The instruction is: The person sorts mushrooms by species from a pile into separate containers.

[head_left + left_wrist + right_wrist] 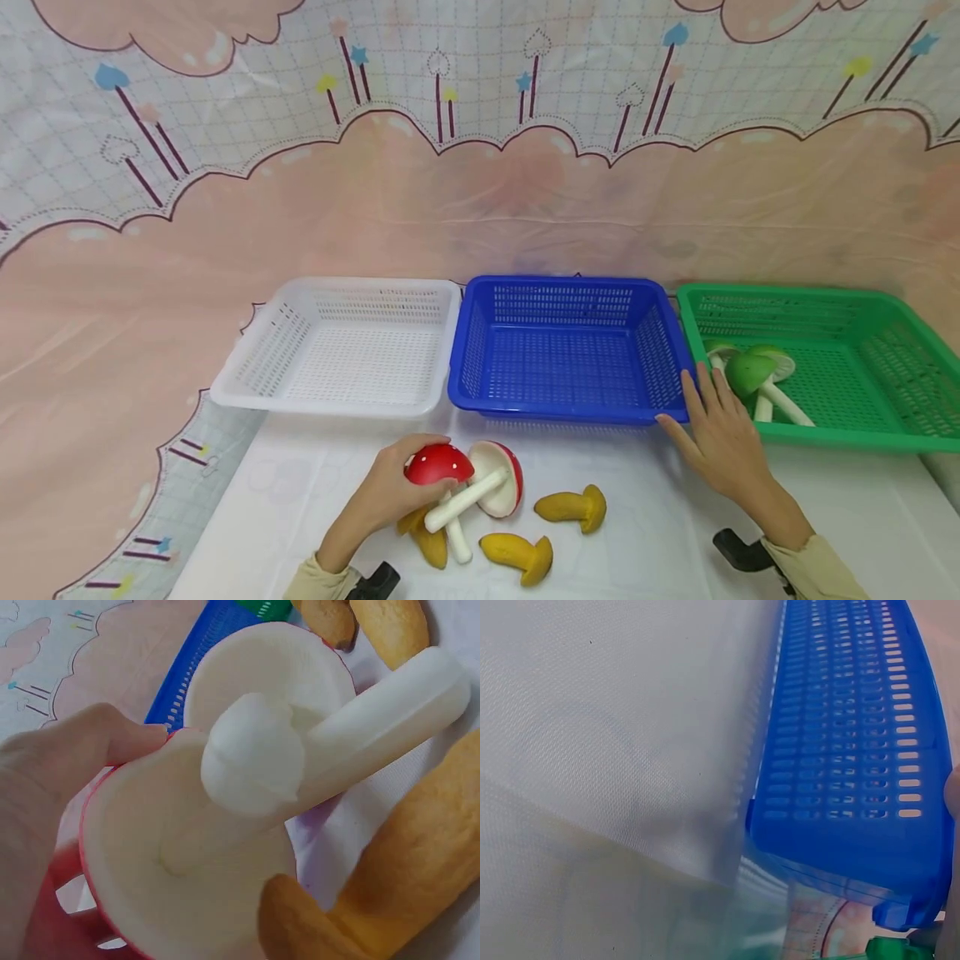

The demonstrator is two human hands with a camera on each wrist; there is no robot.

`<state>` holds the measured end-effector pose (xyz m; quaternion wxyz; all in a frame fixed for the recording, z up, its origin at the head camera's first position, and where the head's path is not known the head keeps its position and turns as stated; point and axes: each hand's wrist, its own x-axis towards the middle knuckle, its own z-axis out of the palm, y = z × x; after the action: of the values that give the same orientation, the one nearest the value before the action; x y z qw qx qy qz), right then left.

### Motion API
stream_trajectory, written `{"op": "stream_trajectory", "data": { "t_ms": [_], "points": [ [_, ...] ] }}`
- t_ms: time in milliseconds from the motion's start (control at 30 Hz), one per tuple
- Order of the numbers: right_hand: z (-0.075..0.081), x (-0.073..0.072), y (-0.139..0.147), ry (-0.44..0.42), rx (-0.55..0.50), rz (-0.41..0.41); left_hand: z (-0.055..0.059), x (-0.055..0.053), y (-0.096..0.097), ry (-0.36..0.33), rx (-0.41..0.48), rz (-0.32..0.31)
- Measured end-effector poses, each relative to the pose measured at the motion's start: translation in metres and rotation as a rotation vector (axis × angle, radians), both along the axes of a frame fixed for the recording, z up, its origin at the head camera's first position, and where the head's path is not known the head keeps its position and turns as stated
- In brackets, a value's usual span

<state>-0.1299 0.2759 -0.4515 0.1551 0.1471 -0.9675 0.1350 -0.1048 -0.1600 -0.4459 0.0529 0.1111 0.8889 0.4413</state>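
My left hand (390,483) grips the cap of a red toy mushroom with white spots (437,462), thumb and fingers round its edge. In the left wrist view, the pale underside of this cap (127,847) and its thick white stem face the camera. A second red mushroom (516,475) lies on its side against it, its stem crossing the first one's. A yellow-brown mushroom (431,546) lies partly hidden beneath them. My right hand (723,446), fingers spread and straight, rests at the adjoining rims of the blue basket (562,413) and the green basket (847,439).
Several green mushrooms (750,372) lie in the green basket's left end. A white basket (322,406) stands left of the blue one, all three in a row along the back. Two more yellow-brown mushrooms (573,506) lie on the white tabletop (637,550) between my hands.
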Motion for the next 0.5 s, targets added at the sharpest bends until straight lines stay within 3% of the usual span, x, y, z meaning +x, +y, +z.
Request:
{"op": "stream_trajectory", "data": {
  "t_ms": [267, 500],
  "points": [
    [-0.001, 0.000, 0.002, 0.004, -0.004, -0.009, 0.018, 0.005, 0.005, 0.163, -0.005, 0.050],
    [-0.001, 0.000, 0.002, -0.003, 0.006, -0.004, 0.033, 0.014, 0.002, 0.242, -0.014, 0.082]
  ]
}}
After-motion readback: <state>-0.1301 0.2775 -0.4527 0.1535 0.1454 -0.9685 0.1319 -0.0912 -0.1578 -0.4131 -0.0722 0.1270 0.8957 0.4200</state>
